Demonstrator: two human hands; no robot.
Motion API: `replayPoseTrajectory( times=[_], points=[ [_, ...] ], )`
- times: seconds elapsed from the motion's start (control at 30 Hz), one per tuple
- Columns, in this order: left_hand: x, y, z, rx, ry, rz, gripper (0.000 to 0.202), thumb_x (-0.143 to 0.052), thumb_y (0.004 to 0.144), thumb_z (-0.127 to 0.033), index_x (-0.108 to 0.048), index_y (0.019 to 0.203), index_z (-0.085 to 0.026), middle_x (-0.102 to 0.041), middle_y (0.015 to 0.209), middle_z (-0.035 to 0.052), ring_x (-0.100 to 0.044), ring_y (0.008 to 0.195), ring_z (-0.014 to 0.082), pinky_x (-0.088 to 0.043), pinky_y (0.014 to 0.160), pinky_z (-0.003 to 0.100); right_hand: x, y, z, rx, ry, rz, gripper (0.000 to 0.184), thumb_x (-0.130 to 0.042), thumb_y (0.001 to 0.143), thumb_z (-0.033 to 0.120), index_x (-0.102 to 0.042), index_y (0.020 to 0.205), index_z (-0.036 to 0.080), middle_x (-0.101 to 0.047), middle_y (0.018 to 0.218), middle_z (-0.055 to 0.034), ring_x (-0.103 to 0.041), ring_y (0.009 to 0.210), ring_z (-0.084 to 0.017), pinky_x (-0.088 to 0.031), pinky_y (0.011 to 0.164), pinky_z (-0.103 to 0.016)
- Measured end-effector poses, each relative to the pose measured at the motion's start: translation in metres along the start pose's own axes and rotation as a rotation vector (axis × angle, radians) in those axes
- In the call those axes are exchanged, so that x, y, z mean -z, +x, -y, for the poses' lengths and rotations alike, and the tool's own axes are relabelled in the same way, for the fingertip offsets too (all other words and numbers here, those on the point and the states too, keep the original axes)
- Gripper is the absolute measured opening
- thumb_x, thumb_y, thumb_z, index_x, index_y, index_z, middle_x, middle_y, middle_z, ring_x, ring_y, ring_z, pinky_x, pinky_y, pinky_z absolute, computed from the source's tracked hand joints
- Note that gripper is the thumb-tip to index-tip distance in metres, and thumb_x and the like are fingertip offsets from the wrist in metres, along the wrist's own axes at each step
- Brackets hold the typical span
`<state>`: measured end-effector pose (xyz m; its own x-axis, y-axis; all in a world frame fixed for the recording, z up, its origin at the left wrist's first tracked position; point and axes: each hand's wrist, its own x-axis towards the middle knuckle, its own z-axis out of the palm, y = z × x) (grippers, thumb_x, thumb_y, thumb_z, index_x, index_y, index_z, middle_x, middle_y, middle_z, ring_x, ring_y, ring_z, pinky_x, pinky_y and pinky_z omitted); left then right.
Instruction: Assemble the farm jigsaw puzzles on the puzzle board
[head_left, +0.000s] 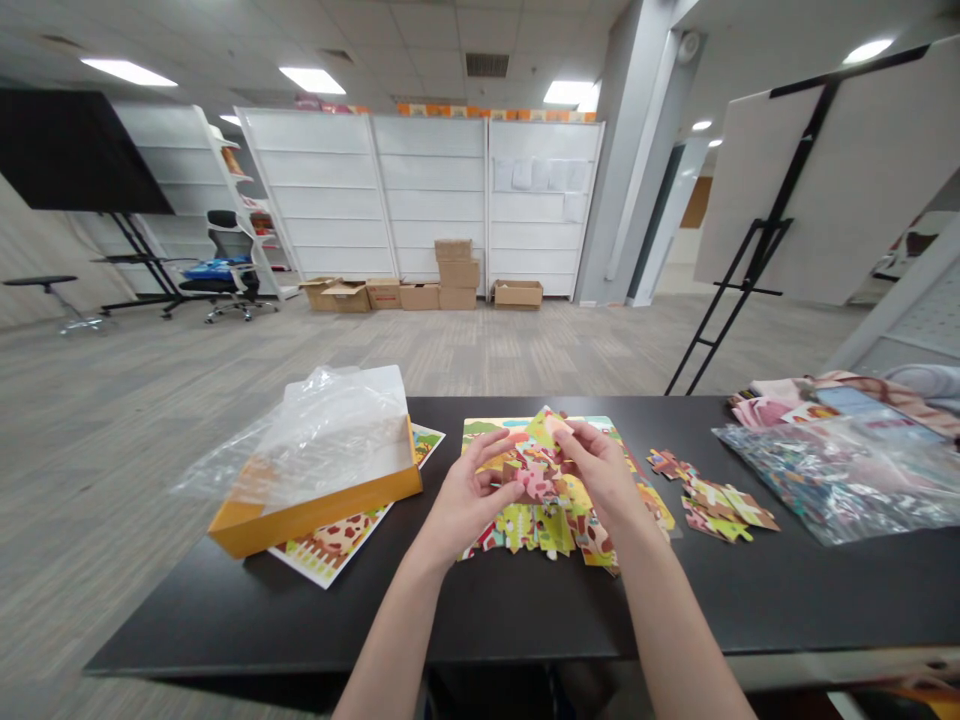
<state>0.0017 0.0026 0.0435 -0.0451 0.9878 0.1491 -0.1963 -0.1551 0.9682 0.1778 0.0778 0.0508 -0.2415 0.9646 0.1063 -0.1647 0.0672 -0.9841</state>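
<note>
Puzzle pieces [538, 468] are bunching up above a bright picture board [585, 432] at the middle of the black table [420, 620], and I'm following them on the head camera feed. The right hand [600, 475] is pinching one piece between thumb and fingertips. The left hand [469, 495] is curving its spread fingers against the same cluster, though I can't tell whether it's gripping or only steadying.

A jagged row of pieces is lying along the board's near edge, so some of the picture looks assembled, but I can't tell how firmly those pieces are interlocked. A small group of loose pieces [720, 510] is sitting just right of the board, apart from the hands. Farther right, a clear plastic bag [840, 485] is holding what looks like a large share of the remaining pieces, so most of the work appears to be left. On the left, an open orange box [315, 520] lined with plastic film [330, 430] is resting on a printed picture sheet [337, 545].
</note>
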Motion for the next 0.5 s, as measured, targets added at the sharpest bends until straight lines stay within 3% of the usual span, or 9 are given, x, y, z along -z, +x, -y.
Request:
replayPoseTrajectory(
  times=[0.07,0.17,0.37,0.5],
  points=[
    [0.002,0.002,0.002,0.030,0.008,-0.019,0.053,-0.083,0.072,-0.026,-0.060,0.119,-0.019,-0.072,0.108,0.0095,-0.069,0.085,0.0168,-0.056,0.083,0.032,0.006,0.001,0.001,0.011,0.035,-0.031,0.038,-0.079,0.074,0.051,-0.072,0.097,0.021,-0.066,0.080,-0.0005,-0.058,0.066,-0.013,-0.048,0.059,-0.025],
    [0.002,0.003,0.004,0.074,0.019,-0.008,0.044,-0.082,0.075,-0.033,-0.063,0.111,-0.016,-0.075,0.087,0.0070,-0.071,0.084,0.0205,-0.055,0.084,0.035,0.011,0.000,0.003,0.024,0.043,0.030,0.036,-0.080,0.074,0.048,-0.072,0.096,0.021,-0.067,0.081,-0.0010,-0.058,0.068,-0.012,-0.048,0.062,-0.024],
    [-0.002,0.001,0.001,0.110,-0.072,0.000,0.047,-0.082,0.075,-0.036,-0.063,0.113,-0.014,-0.076,0.089,0.0086,-0.071,0.083,0.0203,-0.053,0.084,0.034,0.004,-0.002,0.005,0.028,-0.023,0.157,0.042,-0.076,0.078,0.050,-0.070,0.106,0.019,-0.068,0.086,-0.0023,-0.059,0.072,-0.014,-0.047,0.067,-0.027],
    [-0.003,0.000,0.000,0.134,-0.053,0.007,0.049,-0.080,0.077,-0.034,-0.064,0.119,-0.015,-0.076,0.092,0.0087,-0.070,0.084,0.0184,-0.051,0.074,0.026,0.000,-0.002,0.004,0.058,-0.057,0.104,0.047,-0.074,0.079,0.049,-0.065,0.115,0.020,-0.061,0.074,0.0027,-0.053,0.064,-0.012,-0.043,0.060,-0.026]
  ],
)
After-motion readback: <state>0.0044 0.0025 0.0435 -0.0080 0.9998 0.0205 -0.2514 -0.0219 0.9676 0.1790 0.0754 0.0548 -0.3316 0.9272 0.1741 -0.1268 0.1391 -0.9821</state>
